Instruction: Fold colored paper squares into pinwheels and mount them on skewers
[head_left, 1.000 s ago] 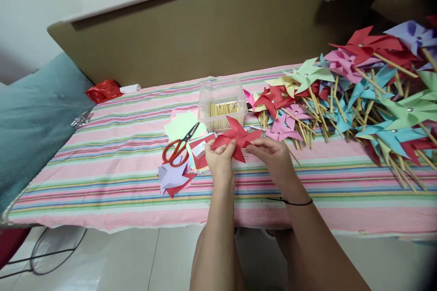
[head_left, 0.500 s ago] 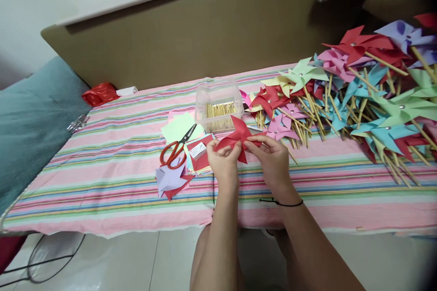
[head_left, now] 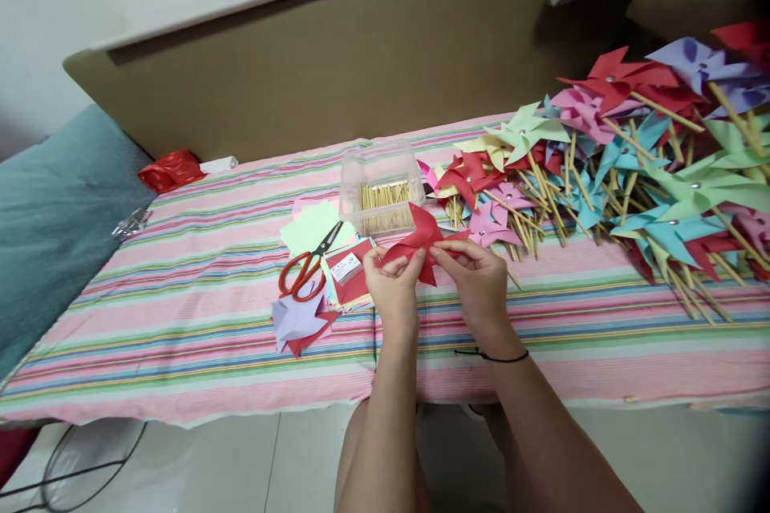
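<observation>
Red paper pinwheel (head_left: pixel 424 232): in both hands, above the near part of the striped cloth (head_left: pixel 210 288), in front of the clear box (head_left: pixel 349 191); one point stands up, another hangs down between the hands.
Left hand (head_left: pixel 392 282): clamped on the pinwheel's left side, thumb near the middle, fingers curled beneath.
Right hand (head_left: pixel 478 280): pinching the pinwheel just right of its middle, thumb and fingers together on the paper, close to the left thumb.
Black cord (head_left: pixel 505 360): round the right wrist, its end sticking out to the left.
Thin sticks (head_left: pixel 385 196): many, lying inside the box.
Red sheet (head_left: pixel 359 288): just left of the left hand, over other coloured papers, with a white printed card (head_left: pixel 345 267) on it.
Scissors (head_left: pixel 301 272): orange-red handles, dark blades pointing up and right, lying across the papers.
Pale green sheets (head_left: pixel 313 228): behind the scissors, partly under the blades.
Lilac paper pinwheel (head_left: pixel 296 321): without a stick, nearest the front edge of this group, overlapping red paper (head_left: pixel 310 343).
Pinwheels on sticks (head_left: pixel 631 151): a heap at right, in red, blue, green, pink, yellow and purple.
Far left: red plastic bag (head_left: pixel 172 170) near a teal cushion (head_left: pixel 72 208).
Behind: brown backrest (head_left: pixel 301 88).
</observation>
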Tool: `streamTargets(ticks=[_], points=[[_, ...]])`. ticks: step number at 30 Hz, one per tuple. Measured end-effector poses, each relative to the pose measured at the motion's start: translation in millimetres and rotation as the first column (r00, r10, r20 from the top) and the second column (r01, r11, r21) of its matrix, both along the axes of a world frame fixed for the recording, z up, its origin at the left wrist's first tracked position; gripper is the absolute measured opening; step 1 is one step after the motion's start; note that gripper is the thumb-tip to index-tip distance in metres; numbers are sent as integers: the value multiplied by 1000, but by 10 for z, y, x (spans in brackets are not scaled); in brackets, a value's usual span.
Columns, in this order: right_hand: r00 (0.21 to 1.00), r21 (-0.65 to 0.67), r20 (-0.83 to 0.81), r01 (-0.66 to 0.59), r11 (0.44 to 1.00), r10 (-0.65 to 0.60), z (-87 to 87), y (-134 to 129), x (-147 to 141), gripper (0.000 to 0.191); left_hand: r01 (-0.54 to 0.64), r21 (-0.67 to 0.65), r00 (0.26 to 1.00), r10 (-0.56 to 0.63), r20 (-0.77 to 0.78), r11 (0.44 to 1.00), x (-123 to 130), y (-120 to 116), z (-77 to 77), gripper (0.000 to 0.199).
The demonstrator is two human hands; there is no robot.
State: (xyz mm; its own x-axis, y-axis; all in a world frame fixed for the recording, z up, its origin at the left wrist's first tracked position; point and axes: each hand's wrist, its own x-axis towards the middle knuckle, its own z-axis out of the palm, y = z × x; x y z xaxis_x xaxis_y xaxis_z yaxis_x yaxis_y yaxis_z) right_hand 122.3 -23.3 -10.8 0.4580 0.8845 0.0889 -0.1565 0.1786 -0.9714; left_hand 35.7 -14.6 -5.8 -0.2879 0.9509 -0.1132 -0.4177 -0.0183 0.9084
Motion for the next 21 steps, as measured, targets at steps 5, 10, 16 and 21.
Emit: streamTargets(ticks=[5, 10, 16, 21], points=[[999, 1, -25, 21, 1000, -21, 9, 16, -8, 9, 30, 7, 1000, -30, 3, 1000, 3, -4, 23, 59], [998, 15, -53, 22, 1000, -21, -6, 13, -12, 10, 26, 5, 1000, -26, -1, 1000, 6, -1, 22, 58], [999, 25, -42, 18, 1000, -17, -18, 9, -10, 11, 32, 6, 999, -32, -6, 999, 2, -10, 31, 58], [1000, 29, -27, 16, 999, -15, -18, 16, -4, 14, 20, 17, 1000, -20, -15, 1000, 6, -9, 31, 57]])
